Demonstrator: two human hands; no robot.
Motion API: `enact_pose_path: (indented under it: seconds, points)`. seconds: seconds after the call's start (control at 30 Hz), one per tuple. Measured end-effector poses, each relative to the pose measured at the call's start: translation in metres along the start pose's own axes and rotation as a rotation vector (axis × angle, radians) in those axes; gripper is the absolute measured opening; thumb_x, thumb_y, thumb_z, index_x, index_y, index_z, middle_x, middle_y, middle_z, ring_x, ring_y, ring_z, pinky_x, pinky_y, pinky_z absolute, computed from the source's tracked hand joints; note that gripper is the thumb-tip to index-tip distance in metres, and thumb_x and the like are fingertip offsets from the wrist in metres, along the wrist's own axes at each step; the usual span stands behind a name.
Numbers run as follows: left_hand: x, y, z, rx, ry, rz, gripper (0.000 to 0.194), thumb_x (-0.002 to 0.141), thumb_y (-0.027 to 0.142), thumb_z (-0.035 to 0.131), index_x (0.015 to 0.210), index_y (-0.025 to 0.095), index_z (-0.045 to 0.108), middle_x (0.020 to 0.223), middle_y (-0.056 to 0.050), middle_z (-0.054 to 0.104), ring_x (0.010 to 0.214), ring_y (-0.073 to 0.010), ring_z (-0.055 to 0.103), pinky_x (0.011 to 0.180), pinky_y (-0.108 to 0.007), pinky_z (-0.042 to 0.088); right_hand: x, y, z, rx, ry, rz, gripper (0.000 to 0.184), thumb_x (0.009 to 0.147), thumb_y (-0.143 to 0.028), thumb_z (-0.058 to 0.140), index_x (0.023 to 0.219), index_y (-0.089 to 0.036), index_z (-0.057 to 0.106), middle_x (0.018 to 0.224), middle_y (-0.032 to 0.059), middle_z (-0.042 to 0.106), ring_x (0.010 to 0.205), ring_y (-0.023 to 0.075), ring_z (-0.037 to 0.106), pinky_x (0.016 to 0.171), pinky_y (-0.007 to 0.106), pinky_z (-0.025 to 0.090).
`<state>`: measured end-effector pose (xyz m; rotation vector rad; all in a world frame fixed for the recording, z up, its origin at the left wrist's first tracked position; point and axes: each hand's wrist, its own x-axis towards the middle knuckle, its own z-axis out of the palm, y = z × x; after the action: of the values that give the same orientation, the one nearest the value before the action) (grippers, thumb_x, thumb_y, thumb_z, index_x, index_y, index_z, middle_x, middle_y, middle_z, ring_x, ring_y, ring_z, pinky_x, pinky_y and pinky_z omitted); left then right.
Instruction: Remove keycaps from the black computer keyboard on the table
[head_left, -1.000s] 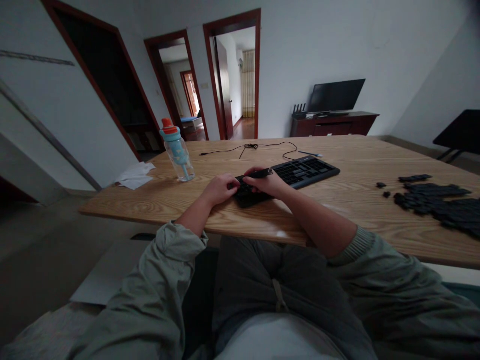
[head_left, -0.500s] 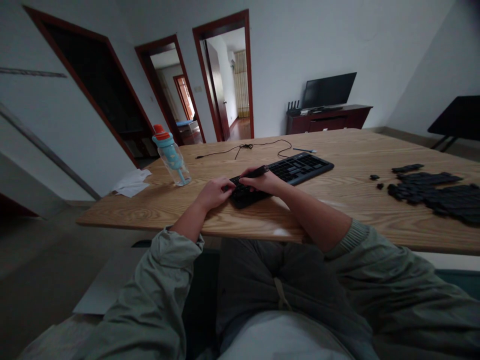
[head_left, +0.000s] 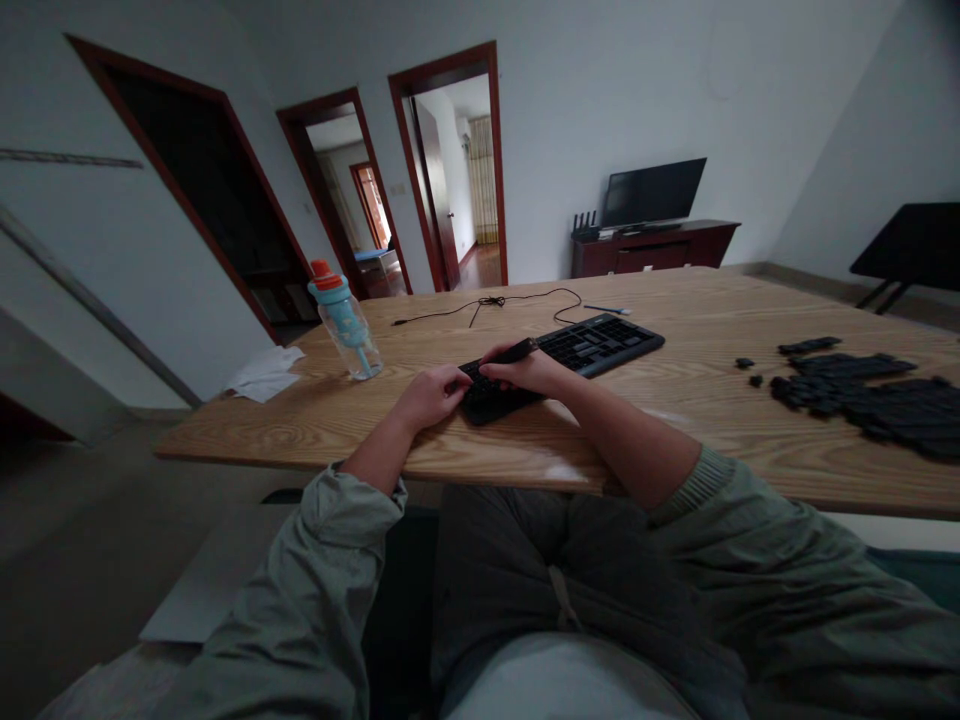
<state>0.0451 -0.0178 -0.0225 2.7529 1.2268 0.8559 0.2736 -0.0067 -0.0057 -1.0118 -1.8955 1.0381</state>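
A black keyboard (head_left: 600, 345) lies at a slant on the wooden table, with bare gaps showing among its keys. My left hand (head_left: 435, 393) is at its left end, fingers curled in and touching that corner. In my right hand (head_left: 529, 370) is a slim tool with a thick black handle (head_left: 517, 350), held like a pen over the keyboard's left part. Its tip is hidden by my fingers, so I cannot tell its exact kind. Loose black keycaps (head_left: 847, 385) lie in a spread at the right, two small ones apart from the others.
A clear bottle (head_left: 349, 325) with an orange cap stands at the left, beside crumpled white tissue (head_left: 264, 375). Behind the keyboard run a thin black cable (head_left: 491, 300) and a small brush-like tool (head_left: 606, 310). The wooden table's (head_left: 300, 450) front edge is just under my forearms.
The whole view has shifted slightly downward in the frame. Both hands keep nearly the same places on the keyboard, and the tool stays in my right hand.
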Motion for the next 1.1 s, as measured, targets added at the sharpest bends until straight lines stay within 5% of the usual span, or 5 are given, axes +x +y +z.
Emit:
enact_pose_path:
  seconds: [0.5, 0.8, 1.1]
  points:
    - [0.003, -0.002, -0.003, 0.1, -0.12, 0.043, 0.024, 0.093, 0.021, 0.059, 0.104, 0.021, 0.079, 0.103, -0.006, 0.077, 0.09, -0.0178, 0.069, 0.083, -0.028, 0.05, 0.008, 0.019, -0.008, -0.127, -0.126, -0.177, 0.027, 0.077, -0.028, 0.074, 0.102, -0.017, 0.076, 0.082, 0.0015, 0.075, 0.07, 0.013, 0.064, 0.064, 0.022, 0.05]
    - [0.009, 0.006, -0.01, 0.144, -0.199, 0.051, 0.022, 0.09, 0.019, 0.061, 0.098, 0.021, 0.081, 0.096, -0.007, 0.077, 0.082, -0.0175, 0.067, 0.079, -0.028, 0.049, -0.005, 0.012, -0.008, -0.248, -0.174, -0.382, 0.03, 0.078, -0.025, 0.072, 0.106, -0.017, 0.076, 0.102, 0.0067, 0.077, 0.089, 0.0189, 0.07, 0.083, 0.03, 0.054]
    - [0.009, 0.003, -0.009, 0.066, -0.174, 0.069, 0.02, 0.09, 0.018, 0.062, 0.098, 0.02, 0.081, 0.095, -0.006, 0.076, 0.085, -0.0168, 0.067, 0.081, -0.027, 0.049, -0.011, 0.006, -0.006, -0.318, -0.164, -0.395, 0.029, 0.08, -0.026, 0.071, 0.108, -0.018, 0.075, 0.104, 0.0082, 0.077, 0.092, 0.0208, 0.07, 0.087, 0.033, 0.052]
